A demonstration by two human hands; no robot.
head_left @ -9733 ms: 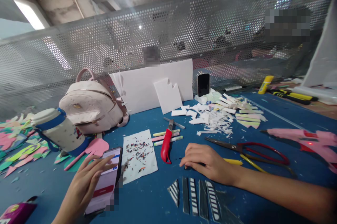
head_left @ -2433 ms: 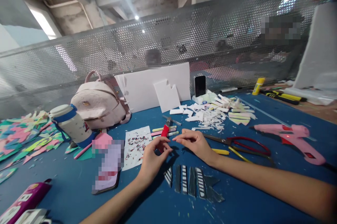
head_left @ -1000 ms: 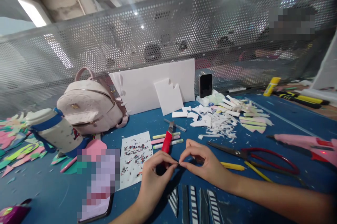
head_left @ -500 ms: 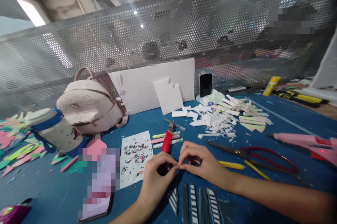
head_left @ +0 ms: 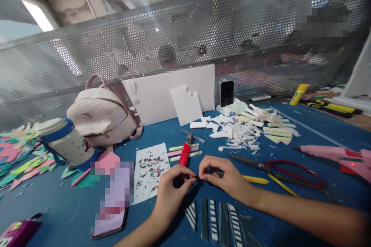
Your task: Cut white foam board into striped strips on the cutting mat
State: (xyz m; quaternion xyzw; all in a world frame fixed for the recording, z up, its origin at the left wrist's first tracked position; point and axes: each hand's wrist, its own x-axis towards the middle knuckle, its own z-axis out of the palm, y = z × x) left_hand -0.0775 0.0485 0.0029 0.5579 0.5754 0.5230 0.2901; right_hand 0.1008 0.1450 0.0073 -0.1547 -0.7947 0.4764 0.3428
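I have the left hand (head_left: 168, 193) and right hand (head_left: 227, 181) pinched narrow, their fingers gripping a small dark piece (head_left: 198, 178) above the desk (head_left: 66, 208); I cannot identify it at this size. Dark strips (head_left: 213, 222), some white-striped, lie just on the near side. Paper sheet (head_left: 155, 150), beside the left hand: carries loose multicoloured crumbs. Bottle (head_left: 68, 142), farther left: lid fitted, contents hidden. Backpack (head_left: 100, 115), behind the bottle: contents hidden, metal badge illegible to me. Glue stick (head_left: 299, 94), far right: yellow, label unreadable. Purple object (head_left: 20, 231), near left corner: white marking, cut off by my view.
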